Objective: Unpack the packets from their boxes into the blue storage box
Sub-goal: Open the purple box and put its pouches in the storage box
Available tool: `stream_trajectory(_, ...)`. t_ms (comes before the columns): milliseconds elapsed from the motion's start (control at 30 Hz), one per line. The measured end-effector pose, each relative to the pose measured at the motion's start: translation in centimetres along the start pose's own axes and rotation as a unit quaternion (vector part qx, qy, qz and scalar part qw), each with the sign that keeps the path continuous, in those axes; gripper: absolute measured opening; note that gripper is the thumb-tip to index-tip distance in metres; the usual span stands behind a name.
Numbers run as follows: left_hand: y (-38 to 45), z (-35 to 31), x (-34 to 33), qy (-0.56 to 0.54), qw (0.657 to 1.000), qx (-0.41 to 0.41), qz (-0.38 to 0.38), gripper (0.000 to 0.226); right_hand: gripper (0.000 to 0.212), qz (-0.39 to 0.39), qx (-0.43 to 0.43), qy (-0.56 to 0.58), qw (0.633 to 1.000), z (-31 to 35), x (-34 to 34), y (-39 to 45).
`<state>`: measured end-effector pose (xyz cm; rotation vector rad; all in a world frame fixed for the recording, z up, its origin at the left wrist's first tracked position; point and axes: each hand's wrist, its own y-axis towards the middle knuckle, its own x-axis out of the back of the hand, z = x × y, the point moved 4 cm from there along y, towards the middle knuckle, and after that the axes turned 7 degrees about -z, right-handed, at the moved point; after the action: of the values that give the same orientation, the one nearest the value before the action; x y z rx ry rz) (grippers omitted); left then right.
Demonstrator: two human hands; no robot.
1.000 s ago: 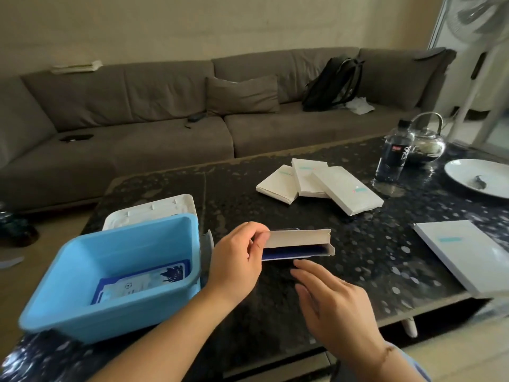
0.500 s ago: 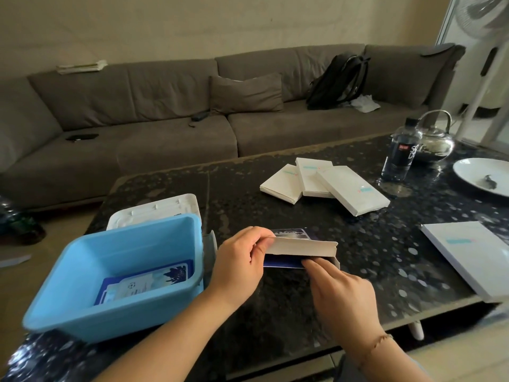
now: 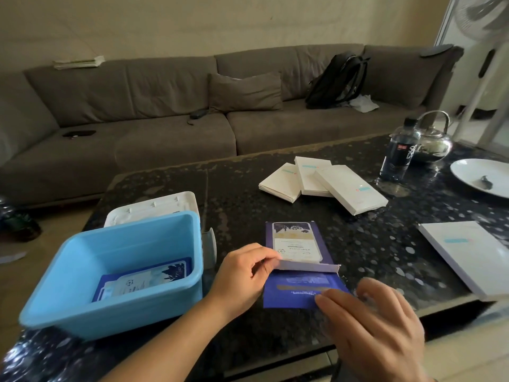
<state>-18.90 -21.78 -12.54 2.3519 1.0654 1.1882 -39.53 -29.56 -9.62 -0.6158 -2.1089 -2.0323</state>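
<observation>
Packet (image 3: 298,290) (dark blue) is partly out of the open box (image 3: 297,244), both flat on the table (image 3: 385,244) just R of the blue storage box (image 3: 110,271). L hand (image 3: 242,274) pinches the box's white flap (image 3: 308,266), pinning it. R hand (image 3: 377,326) is blurred, fingers fairly straight over the packet's near corner; can't tell if it's gripping. 1 packet already in the bin (image 3: 143,279). 3 white boxes (image 3: 322,183) stacked further back, 1 more (image 3: 468,255) at R edge.

Risks, imo: L pinch is on the flap only, so a hard pull drags the box or tears the flap. Packet's near the table edge, so a sloppy grab drops it on the floor.
</observation>
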Motion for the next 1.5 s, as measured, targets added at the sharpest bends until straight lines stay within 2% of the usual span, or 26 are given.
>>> stream_trajectory(100, -1.0, 0.7, -0.8, -0.012, 0.992, 0.061, 0.107, 0.017, 0.014, 0.033, -0.048, 0.071, 0.996, -0.3, 0.6, 3.1)
stream_trajectory(167, -1.8, 0.7, -0.9, -0.025, 0.979, 0.11, 0.17, 0.02, 0.018, 0.092, -0.131, 0.124, 0.979, -1.3, 0.1, 6.4)
stream_trajectory(267, -2.0, -1.4, 0.2, -0.15, 0.964, 0.151, 0.16, 0.019, 0.023, 0.221, -0.277, 0.218, 0.909, -3.9, -1.8, 10.9)
stream_trajectory(300, -1.9, -2.2, 1.0, -0.239, 0.941, 0.194, 0.141, 0.022, 0.024, 0.267, -0.298, 0.251, 0.881, -4.6, -2.6, 12.0)
stream_trajectory(333, -1.9, -2.7, 1.7, -0.341, 0.9, 0.243, 0.125, 0.03, 0.023, 0.306, -0.31, 0.284, 0.854, -5.1, -3.4, 13.0)
stream_trajectory(400, -1.9, -3.1, 3.0, -0.516, 0.786, 0.317, 0.123, 0.053, 0.02, 0.349, -0.341, 0.331, 0.808, -5.8, -5.0, 14.5)
stream_trajectory(433, -1.8, -3.5, 3.6, -0.553, 0.751, 0.335, 0.134, 0.063, 0.019, 0.361, -0.361, 0.343, 0.789, -5.9, -5.8, 14.9)
stream_trajectory(467, -1.6, -3.9, 4.1, -0.562, 0.738, 0.344, 0.146, 0.067, 0.018, 0.369, -0.38, 0.35, 0.773, -5.9, -6.5, 15.1)
stream_trajectory(533, -1.2, -4.8, 4.6, -0.53, 0.749, 0.366, 0.155, 0.058, 0.019, 0.368, -0.419, 0.357, 0.749, -5.6, -8.1, 15.0)
stream_trajectory(600, -1.0, -5.5, 5.1, -0.505, 0.752, 0.406, 0.122, 0.038, 0.026, 0.322, -0.485, 0.38, 0.719, -5.2, -9.2, 14.4)
stream_trajectory(633, -0.9, -6.0, 5.3, -0.516, 0.739, 0.42, 0.103, 0.036, 0.031, 0.285, -0.519, 0.395, 0.703, -4.9, -9.3, 13.9)
stream_trajectory(700, -0.9, -6.7, 5.7, -0.575, 0.689, 0.437, 0.06, 0.037, 0.039, 0.232, -0.569, 0.401, 0.68, -3.9, -8.7, 12.7)
stream_trajectory(800, -0.5, -7.1, 6.5, -0.654, 0.609, 0.448, -0.034, 0.035, 0.071, 0.224, -0.616, 0.432, 0.619, -1.3, -6.5, 10.8)
stream_trajectory(833, -0.4, -6.9, 6.6, -0.667, 0.589, 0.452, -0.063, 0.036, 0.084, 0.235, -0.605, 0.446, 0.616, -0.4, -5.8, 10.7)
stream_trajectory(867, -0.4, -6.8, 6.4, -0.677, 0.573, 0.454, -0.083, 0.038, 0.092, 0.244, -0.58, 0.446, 0.637, 0.4, -5.4, 10.8)
stream_trajectory(900, -0.4, -6.9, 6.2, -0.685, 0.563, 0.452, -0.096, 0.041, 0.086, 0.247, -0.55, 0.426, 0.674, 1.1, -5.0, 11.1)
stream_trajectory(967, -0.5, -7.1, 5.9, -0.707, 0.543, 0.442, -0.107, 0.046, 0.042, 0.238, -0.485, 0.362, 0.76, 2.1, -4.6, 12.0)
stream_trajectory(1000, -0.6, -7.1, 5.8, -0.719, 0.527, 0.438, -0.112, 0.047, 0.023, 0.235, -0.46, 0.336, 0.788, 2.3, -4.5, 12.5)
stream_trajectory(1033, -0.8, -7.0, 5.7, -0.732, 0.511, 0.434, -0.119, 0.048, 0.012, 0.237, -0.444, 0.32, 0.803, 2.5, -4.4, 13.1)
stream_trajectory(1133, -0.8, -6.1, 6.6, -0.766, 0.491, 0.39, -0.142, 0.045, 0.009, 0.271, -0.412, 0.302, 0.816, 2.4, -4.4, 14.2)
stream_trajectory(1300, -1.1, -4.1, 9.1, -0.755, 0.52, 0.338, -0.213, 0.039, 0.015, 0.287, -0.366, 0.304, 0.831, 3.0, -4.5, 15.7)
stream_trajectory(1400, -1.3, -3.2, 11.5, -0.781, 0.524, 0.275, -0.201, 0.028, 0.012, 0.235, -0.337, 0.337, 0.847, 4.2, -4.2, 16.9)
stream_trajectory(1433, -1.3, -2.7, 12.8, -0.775, 0.545, 0.252, -0.197, 0.032, 0.026, 0.23, -0.326, 0.353, 0.846, 4.6, -4.0, 17.4)
stream_trajectory(1467, -1.3, -2.2, 14.2, -0.755, 0.582, 0.236, -0.188, 0.04, 0.039, 0.23, -0.31, 0.363, 0.848, 4.9, -4.0, 17.8)
stream_trajectory(1500, -1.4, -1.4, 15.7, -0.717, 0.633, 0.229, -0.182, 0.046, 0.044, 0.227, -0.291, 0.362, 0.856, 5.4, -4.3, 18.4)
